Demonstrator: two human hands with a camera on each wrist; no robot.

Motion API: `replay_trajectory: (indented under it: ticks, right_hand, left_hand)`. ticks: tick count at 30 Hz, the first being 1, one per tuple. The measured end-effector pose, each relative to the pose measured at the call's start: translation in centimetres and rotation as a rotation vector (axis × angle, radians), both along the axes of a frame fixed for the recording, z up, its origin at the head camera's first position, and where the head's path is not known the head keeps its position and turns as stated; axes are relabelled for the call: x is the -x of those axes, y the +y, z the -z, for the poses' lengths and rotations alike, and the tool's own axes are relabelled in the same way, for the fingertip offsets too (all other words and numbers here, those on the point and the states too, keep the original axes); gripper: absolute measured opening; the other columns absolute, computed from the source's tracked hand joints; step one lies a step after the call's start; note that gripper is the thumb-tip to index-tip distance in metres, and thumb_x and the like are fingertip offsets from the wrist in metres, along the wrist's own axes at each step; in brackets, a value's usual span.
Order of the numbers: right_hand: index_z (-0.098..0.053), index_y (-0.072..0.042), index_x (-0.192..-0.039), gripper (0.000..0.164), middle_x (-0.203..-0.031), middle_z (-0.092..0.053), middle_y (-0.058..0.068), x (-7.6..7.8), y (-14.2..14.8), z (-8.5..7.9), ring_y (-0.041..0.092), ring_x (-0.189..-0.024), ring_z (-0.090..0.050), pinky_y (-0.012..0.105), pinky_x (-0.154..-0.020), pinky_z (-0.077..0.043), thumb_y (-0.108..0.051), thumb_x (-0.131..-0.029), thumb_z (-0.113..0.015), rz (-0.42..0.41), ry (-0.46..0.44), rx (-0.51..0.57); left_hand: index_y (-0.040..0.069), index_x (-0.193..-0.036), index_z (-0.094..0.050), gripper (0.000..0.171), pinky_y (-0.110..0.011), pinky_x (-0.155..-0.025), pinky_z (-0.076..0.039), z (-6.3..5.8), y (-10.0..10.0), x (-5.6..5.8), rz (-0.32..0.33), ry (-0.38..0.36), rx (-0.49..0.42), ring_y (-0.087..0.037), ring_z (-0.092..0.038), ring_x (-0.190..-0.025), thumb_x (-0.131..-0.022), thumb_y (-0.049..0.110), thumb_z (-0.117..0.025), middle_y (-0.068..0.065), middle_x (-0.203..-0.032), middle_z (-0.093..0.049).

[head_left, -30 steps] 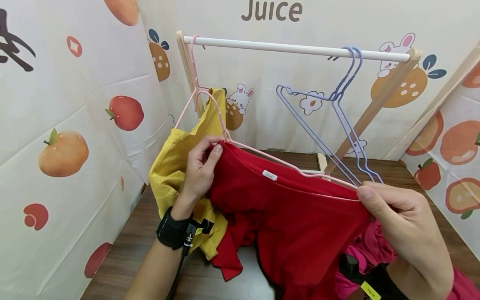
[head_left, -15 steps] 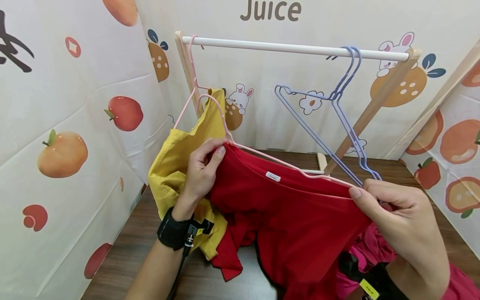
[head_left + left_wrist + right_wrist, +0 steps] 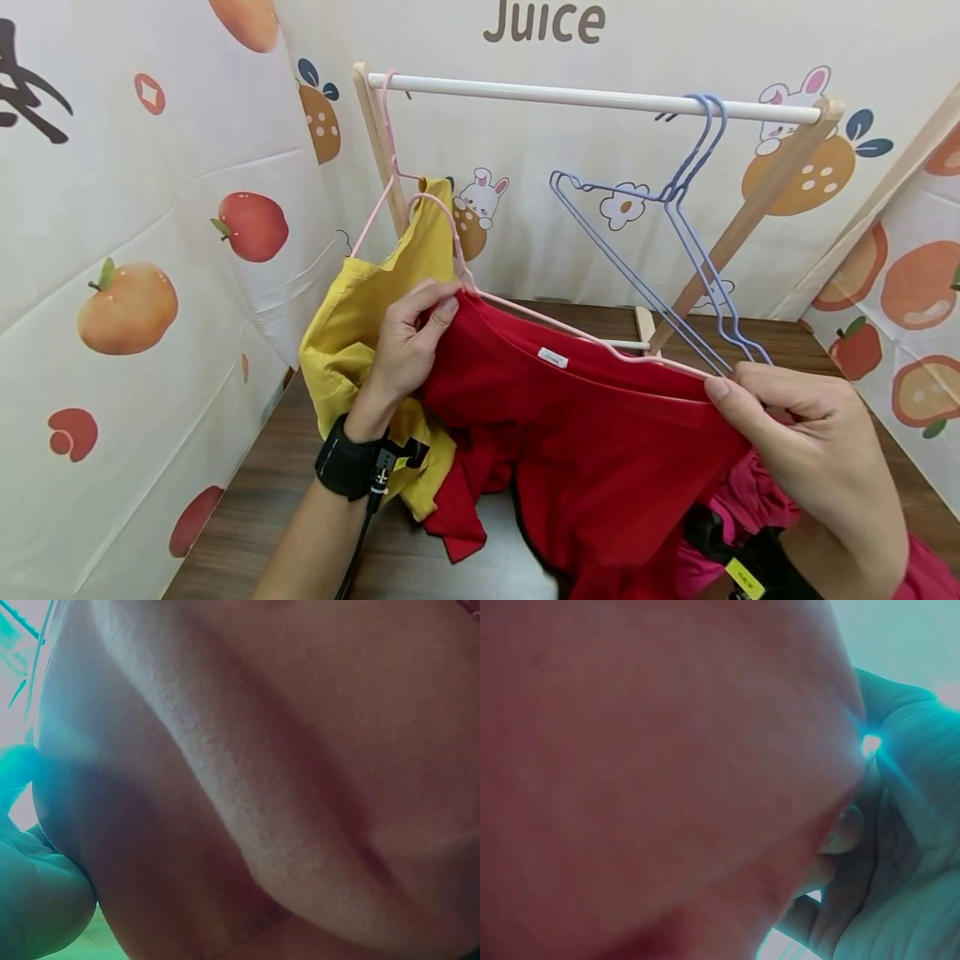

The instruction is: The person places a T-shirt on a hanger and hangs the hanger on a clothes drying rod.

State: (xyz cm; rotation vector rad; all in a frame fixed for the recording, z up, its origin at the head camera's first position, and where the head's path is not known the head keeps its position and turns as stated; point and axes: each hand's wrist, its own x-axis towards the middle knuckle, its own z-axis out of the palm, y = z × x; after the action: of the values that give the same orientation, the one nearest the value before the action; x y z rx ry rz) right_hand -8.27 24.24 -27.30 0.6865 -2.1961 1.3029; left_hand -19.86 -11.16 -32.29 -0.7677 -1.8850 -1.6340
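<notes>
In the head view a red garment (image 3: 600,450) hangs spread between both hands, a small white label inside its top edge. A pink hanger (image 3: 555,317) runs along that edge, its hook up at the left. My left hand (image 3: 408,337) pinches the garment's left corner just below the hook. At the other corner my right hand (image 3: 817,450) pinches the cloth where the hanger's arm ends. The wrist views are mostly filled by out-of-focus cloth, with part of the left hand (image 3: 45,900) and of the right hand (image 3: 915,817) at the sides.
A white rail (image 3: 585,97) on a wooden frame stands behind. A yellow garment (image 3: 337,325) hangs at its left on another pink hanger (image 3: 388,150). Two blue hangers (image 3: 675,192) hang at its right. Dark pink cloth (image 3: 750,500) lies on the wooden table (image 3: 255,517).
The pink hanger's hook has shifted a little right and down, and the left hand has moved slightly right with the garment's corner. Both hands keep their hold.
</notes>
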Motion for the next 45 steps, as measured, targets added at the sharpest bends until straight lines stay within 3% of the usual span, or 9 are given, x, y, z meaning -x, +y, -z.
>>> replay_trajectory:
  ticks: [8, 15, 22, 28, 31, 37, 39, 41, 45]
  right_hand:
    - [-0.042, -0.015, -0.057, 0.050, -0.062, -0.023, -0.004, 0.1, -0.1, 0.0, 0.008, -0.053, -0.024, 0.021, -0.042, -0.016, 0.023, -0.085, -0.061, 0.005, 0.023, 0.000]
    - [-0.037, -0.014, -0.057, 0.052, -0.063, -0.021, -0.003, 0.2, -0.1, -0.1, 0.009, -0.055, -0.017, 0.017, -0.043, -0.012, 0.024, -0.084, -0.061, -0.004, 0.052, 0.011]
    - [-0.055, -0.012, -0.061, 0.043, -0.061, -0.035, -0.007, 0.2, -0.5, -0.4, 0.004, -0.055, -0.031, 0.022, -0.045, -0.020, 0.024, -0.083, -0.062, -0.032, 0.061, 0.030]
    - [-0.060, -0.008, -0.068, 0.033, -0.068, -0.048, -0.009, 0.4, -0.8, -0.6, 0.004, -0.060, -0.039, 0.021, -0.049, -0.027, 0.021, -0.082, -0.069, 0.076, 0.081, -0.001]
    - [-0.063, -0.004, -0.071, 0.028, -0.070, -0.053, -0.009, 0.6, -1.2, -0.6, 0.004, -0.062, -0.044, 0.021, -0.050, -0.031, 0.020, -0.082, -0.070, 0.092, 0.091, 0.045]
    - [-0.067, 0.005, -0.078, 0.016, -0.074, -0.058, -0.004, 1.1, -2.3, -0.5, 0.006, -0.063, -0.046, 0.021, -0.050, -0.034, 0.021, -0.081, -0.070, 0.037, 0.140, 0.163]
    - [-0.069, 0.006, -0.082, 0.014, -0.075, -0.058, -0.004, 1.1, -2.6, -0.5, 0.007, -0.063, -0.046, 0.021, -0.051, -0.035, 0.019, -0.082, -0.070, 0.051, 0.132, 0.143]
    - [-0.071, 0.002, -0.087, 0.014, -0.077, -0.059, -0.006, 1.1, -2.8, -0.7, 0.006, -0.065, -0.047, 0.020, -0.054, -0.038, 0.016, -0.086, -0.069, 0.102, 0.093, 0.060]
    - [-0.075, -0.006, -0.101, 0.020, -0.091, -0.067, -0.005, 1.1, -2.9, -0.8, 0.005, -0.076, -0.051, 0.016, -0.063, -0.043, 0.009, -0.093, -0.064, 0.103, 0.017, -0.100]
  left_hand:
    - [-0.004, -0.116, -0.073, 0.022, -0.020, -0.084, -0.045, -0.2, -0.2, -0.2, 0.007, -0.031, 0.064, -0.009, -0.059, -0.095, -0.099, -0.001, -0.059, -0.018, -0.101, -0.069]
    - [0.004, -0.118, -0.075, 0.023, -0.026, -0.080, -0.042, 0.3, 0.3, -0.1, -0.002, 0.025, 0.223, -0.016, -0.057, -0.091, -0.100, 0.003, -0.061, -0.009, -0.093, -0.068]
    - [0.008, -0.117, -0.076, 0.023, -0.027, -0.076, -0.040, 0.5, 0.7, -0.3, -0.029, 0.032, 0.263, -0.015, -0.054, -0.088, -0.100, 0.006, -0.062, -0.004, -0.088, -0.065]
    - [0.013, -0.118, -0.077, 0.023, -0.028, -0.075, -0.041, 0.4, 1.0, -0.6, -0.012, 0.025, 0.307, -0.013, -0.055, -0.086, -0.100, 0.009, -0.062, -0.001, -0.087, -0.065]
    - [0.015, -0.118, -0.078, 0.024, -0.028, -0.073, -0.040, 0.4, 1.2, -0.7, -0.005, 0.030, 0.327, -0.012, -0.052, -0.084, -0.100, 0.009, -0.063, 0.000, -0.084, -0.062]
    - [0.014, -0.118, -0.078, 0.024, -0.028, -0.072, -0.040, 0.3, 1.6, -1.0, -0.001, 0.058, 0.358, -0.011, -0.050, -0.082, -0.099, 0.009, -0.064, 0.000, -0.081, -0.058]
    - [0.014, -0.118, -0.078, 0.024, -0.027, -0.072, -0.040, 0.2, 1.6, -1.1, -0.003, 0.064, 0.361, -0.011, -0.050, -0.082, -0.099, 0.009, -0.064, 0.000, -0.081, -0.057]
    - [0.015, -0.119, -0.077, 0.024, -0.027, -0.071, -0.041, 0.2, 1.6, -1.2, -0.011, 0.070, 0.360, -0.011, -0.050, -0.082, -0.099, 0.010, -0.064, 0.001, -0.081, -0.058]
    - [0.015, -0.118, -0.077, 0.024, -0.026, -0.070, -0.041, 0.0, 1.5, -1.2, -0.047, 0.092, 0.345, -0.009, -0.050, -0.081, -0.099, 0.011, -0.065, 0.002, -0.082, -0.058]
